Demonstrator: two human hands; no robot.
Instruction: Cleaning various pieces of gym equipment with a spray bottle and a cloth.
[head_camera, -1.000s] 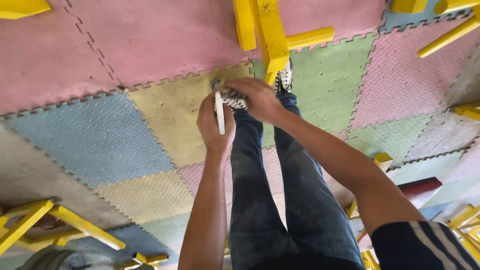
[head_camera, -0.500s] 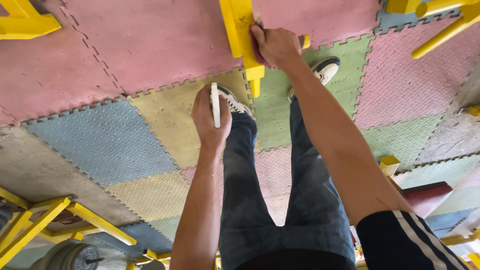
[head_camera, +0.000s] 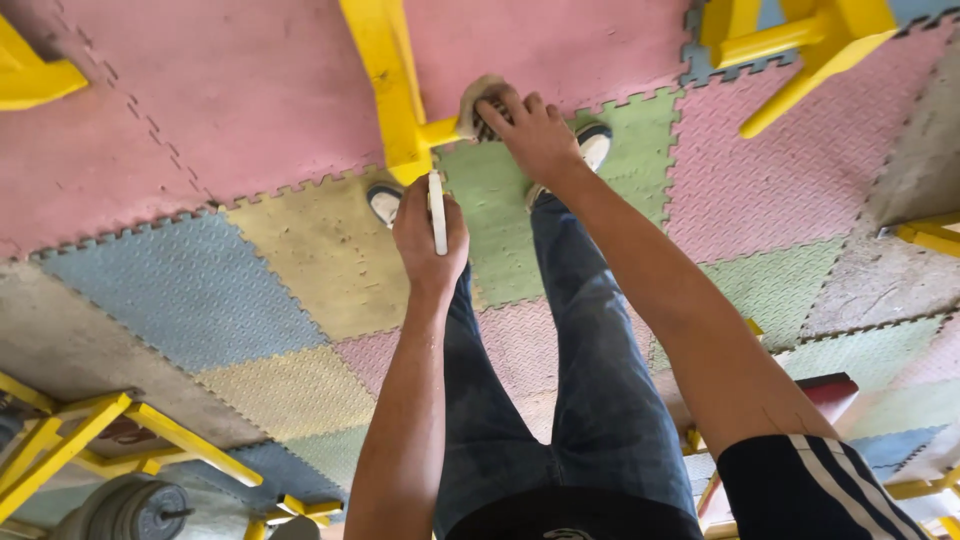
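1. Cloth (head_camera: 478, 105): pale, crumpled, lying at upper centre of the frame, pressed against the short yellow stub where it is meeting the post (head_camera: 385, 85). No clear long axis; bunched.

2. Right hand (head_camera: 532, 135): reaching up-frame, fingers curled down over the cloth, gripping it against the frame.

3. Bottle (head_camera: 437, 212): slim, white, sitting at centre frame just below the post's foot. Long axis running near vertical in the frame, top end pointing up-frame toward the post.

4. Left hand (head_camera: 430, 240): wrapping closed around the bottle, thumb and fingers clasping its lower part.

5. Post: yellow, painted, running from the top edge down to centre, tilting slightly left at the top. It is standing between the 2 hands.

6. Surroundings: 2 shoes (head_camera: 385, 203) on the foam mats (head_camera: 190, 290), 1 on each side of the post; legs in jeans (head_camera: 560, 400) filling lower centre; more yellow frames (head_camera: 800, 45) at upper right and lower left; weight plates (head_camera: 130, 510) at lower left.
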